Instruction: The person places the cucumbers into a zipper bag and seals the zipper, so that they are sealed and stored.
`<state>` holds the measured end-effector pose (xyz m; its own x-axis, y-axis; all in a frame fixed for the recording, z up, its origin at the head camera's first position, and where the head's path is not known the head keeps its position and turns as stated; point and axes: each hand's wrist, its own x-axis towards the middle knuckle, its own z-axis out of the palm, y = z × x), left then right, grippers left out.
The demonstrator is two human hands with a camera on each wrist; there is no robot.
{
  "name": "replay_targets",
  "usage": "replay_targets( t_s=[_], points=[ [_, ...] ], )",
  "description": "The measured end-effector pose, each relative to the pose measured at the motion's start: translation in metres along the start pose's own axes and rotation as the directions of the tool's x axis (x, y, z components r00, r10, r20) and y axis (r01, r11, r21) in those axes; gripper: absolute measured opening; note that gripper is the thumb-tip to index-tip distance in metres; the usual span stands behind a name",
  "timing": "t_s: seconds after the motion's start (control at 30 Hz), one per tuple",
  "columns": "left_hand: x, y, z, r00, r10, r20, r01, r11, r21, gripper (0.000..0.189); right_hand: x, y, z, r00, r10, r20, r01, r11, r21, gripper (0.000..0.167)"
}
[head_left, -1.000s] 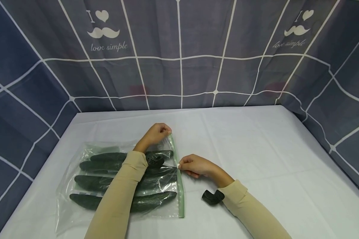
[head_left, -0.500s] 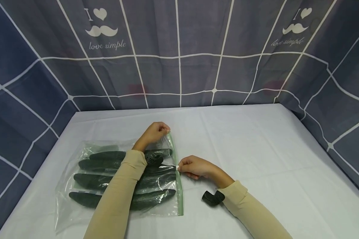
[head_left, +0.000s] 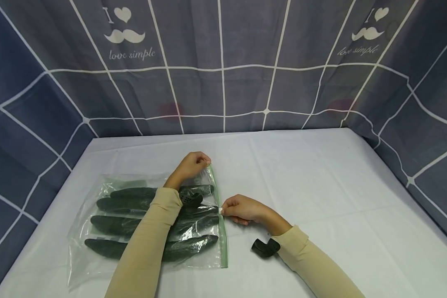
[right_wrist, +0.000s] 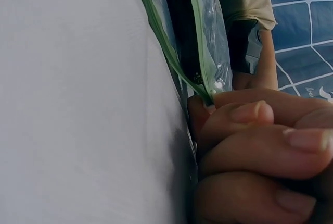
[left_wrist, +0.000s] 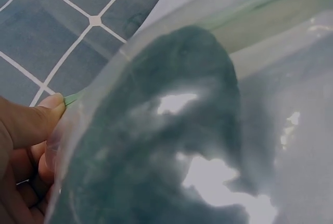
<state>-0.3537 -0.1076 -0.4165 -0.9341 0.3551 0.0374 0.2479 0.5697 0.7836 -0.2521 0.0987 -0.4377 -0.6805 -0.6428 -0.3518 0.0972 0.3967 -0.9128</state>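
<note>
A clear slider-zip bag [head_left: 85, 265] lies flat with several dark green cucumbers [head_left: 113, 225] inside. Its green zip edge [head_left: 224, 248] runs along the right side. My left hand [head_left: 191, 166] pinches the far corner of that edge, its forearm crossing over the bag. With thumb and forefinger my right hand [head_left: 242, 209] grips the small white slider [head_left: 220, 210], partway along the zip. In the right wrist view, two green zip strips [right_wrist: 199, 41] stand apart and meet at my fingers. A cucumber [left_wrist: 156, 130] fills much of the left wrist view through the plastic.
A white cloth [head_left: 313, 186] covers the table. Dark grey-blue curtains [head_left: 246, 41] with white grid lines enclose the back and both sides. Black wrist-worn pieces [head_left: 265, 247] hang by the sleeves, one of them low over the cloth.
My right hand and the slider have shifted slightly along the zip toward the near end. The left hand keeps its pinch on the far corner. The head view has moved a little.
</note>
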Motion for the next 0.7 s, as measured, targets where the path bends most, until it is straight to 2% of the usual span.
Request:
replay_targets(
  t_s=[0.47,0.7],
  points=[
    [-0.002,-0.001,-0.001,0.999,0.029,-0.013,-0.029,0.999,-0.019,0.020,-0.007,-0.001,0.005,1.000,0.000,0.001,0.000,1.000,-0.013,0.015],
    [-0.004,0.000,-0.003,1.000,-0.002,-0.018,0.002,1.000,-0.001,0.022,-0.011,-0.001,0.008,1.000,0.013,0.018,-0.013,1.000,-0.009,0.015]
  ],
)
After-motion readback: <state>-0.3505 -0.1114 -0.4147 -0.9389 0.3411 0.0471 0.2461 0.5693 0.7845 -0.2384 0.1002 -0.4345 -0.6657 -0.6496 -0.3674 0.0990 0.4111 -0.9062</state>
